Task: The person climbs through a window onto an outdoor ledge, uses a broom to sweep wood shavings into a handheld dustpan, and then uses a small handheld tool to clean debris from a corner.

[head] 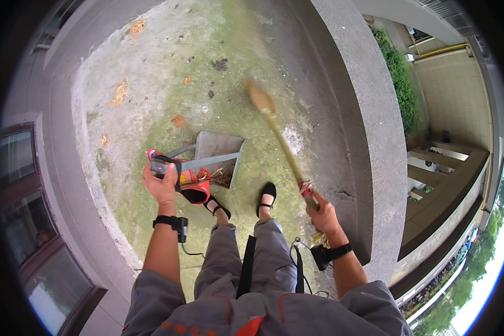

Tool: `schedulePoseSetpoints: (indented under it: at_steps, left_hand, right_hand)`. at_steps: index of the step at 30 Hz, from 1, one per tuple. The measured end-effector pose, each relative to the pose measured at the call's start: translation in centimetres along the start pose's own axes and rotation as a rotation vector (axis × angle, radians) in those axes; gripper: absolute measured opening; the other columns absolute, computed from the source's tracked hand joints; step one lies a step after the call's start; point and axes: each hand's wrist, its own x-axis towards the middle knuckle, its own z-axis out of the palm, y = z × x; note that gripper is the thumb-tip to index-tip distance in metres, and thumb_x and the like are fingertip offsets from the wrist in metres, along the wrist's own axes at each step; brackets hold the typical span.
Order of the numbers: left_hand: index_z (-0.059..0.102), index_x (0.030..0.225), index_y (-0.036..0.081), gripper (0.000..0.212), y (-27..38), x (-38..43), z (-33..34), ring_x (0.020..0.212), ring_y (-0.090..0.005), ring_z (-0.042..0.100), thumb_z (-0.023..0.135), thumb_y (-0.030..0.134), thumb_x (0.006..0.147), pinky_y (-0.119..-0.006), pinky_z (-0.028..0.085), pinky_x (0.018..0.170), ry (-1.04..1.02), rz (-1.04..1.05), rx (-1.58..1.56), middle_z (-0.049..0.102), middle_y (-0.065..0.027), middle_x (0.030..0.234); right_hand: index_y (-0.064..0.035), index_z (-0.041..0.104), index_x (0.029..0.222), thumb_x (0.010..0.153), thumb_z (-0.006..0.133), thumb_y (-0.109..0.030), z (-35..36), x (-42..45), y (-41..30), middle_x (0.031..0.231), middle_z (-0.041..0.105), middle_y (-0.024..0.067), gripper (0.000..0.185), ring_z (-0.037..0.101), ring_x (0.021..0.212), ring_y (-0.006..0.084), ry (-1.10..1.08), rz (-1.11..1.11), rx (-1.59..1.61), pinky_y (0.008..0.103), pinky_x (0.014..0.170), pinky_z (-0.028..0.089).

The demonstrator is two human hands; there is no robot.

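My left hand (160, 185) grips the end of a grey sheet-metal dustpan (219, 145), together with a black strap. Red and orange packaging (191, 178), with a dark opening facing me, hangs at the dustpan's handle below my fingers. Dry twigs and debris (221, 176) lie in the pan. My right hand (325, 215) is closed around the handle of a straw broom (286, 147), near its red-wrapped part. The broom head (260, 97) points away from me and is blurred; I cannot tell whether it touches the floor.
Small straw clumps (119, 92) and dark leaf bits (220, 64) are scattered over the mossy concrete floor (151, 105). A low concrete parapet (378, 126) runs along the right, with a green hedge (397, 80) beyond. Framed windows (29, 210) line the left wall.
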Motion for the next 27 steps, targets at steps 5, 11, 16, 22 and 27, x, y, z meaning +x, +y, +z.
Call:
schedulePoseSetpoints:
  at_steps: [5, 11, 16, 22, 27]
  left_hand:
    - [0.057, 0.086, -0.004, 0.045, 1.6, -2.0, 1.3, 0.056, -0.0121, 0.053, 0.077, 0.033, 0.069, -0.024, 0.045, 0.054, -0.386, -0.272, -0.234, 0.058, -0.0062, 0.070]
    - [0.055, 0.061, 0.007, 0.040, 0.4, 1.3, -4.9, 0.043, -0.0081, 0.046, 0.071, 0.041, 0.073, -0.022, 0.032, 0.043, -0.629, -0.590, -0.287, 0.052, -0.0001, 0.051]
    - [0.055, 0.068, 0.005, 0.038, -7.1, 0.4, -15.6, 0.058, -0.0109, 0.049, 0.050, 0.036, 0.090, -0.026, 0.038, 0.058, -0.590, -0.745, -0.457, 0.053, -0.0030, 0.062]
    - [0.052, 0.063, 0.009, 0.035, -8.4, -3.1, -22.2, 0.062, -0.0075, 0.044, 0.053, 0.030, 0.090, -0.025, 0.036, 0.063, -0.444, -0.807, -0.541, 0.049, 0.0025, 0.064]
    - [0.052, 0.060, 0.014, 0.036, -9.7, -3.8, -25.4, 0.056, -0.0059, 0.044, 0.058, 0.038, 0.085, -0.025, 0.034, 0.055, -0.307, -1.025, -0.418, 0.049, 0.0047, 0.059]
  right_hand:
    - [-0.0054, 0.051, 0.115, 0.067, 0.060, -0.015, 5.5, 10.7, 0.1, 0.081, 0.063, 0.0221, 0.050, 0.063, 0.072, 0.0349, 0.096, 0.128, -0.138, 0.0384, 0.066, 0.051]
    - [-0.0016, 0.052, 0.119, 0.069, 0.059, -0.007, 7.4, 8.2, -7.5, 0.057, 0.054, 0.0051, 0.051, 0.052, 0.047, 0.0115, -0.189, 0.138, 0.324, 0.0270, 0.046, 0.042]
    - [-0.0027, 0.052, 0.119, 0.070, 0.062, -0.008, 5.6, -3.0, -3.8, 0.061, 0.056, 0.0044, 0.050, 0.051, 0.047, 0.0110, -0.023, 0.258, 0.430, 0.0261, 0.043, 0.041]
    - [0.0030, 0.054, 0.097, 0.066, 0.065, 0.000, 15.2, 2.7, 1.5, 0.063, 0.055, 0.0087, 0.032, 0.054, 0.050, 0.0183, 0.082, 0.448, 0.374, 0.0315, 0.043, 0.042]
    - [0.0020, 0.055, 0.109, 0.062, 0.059, -0.005, 23.1, 8.0, -9.4, 0.064, 0.060, 0.0117, 0.047, 0.058, 0.052, 0.0188, -0.172, 0.207, 0.323, 0.0296, 0.049, 0.045]
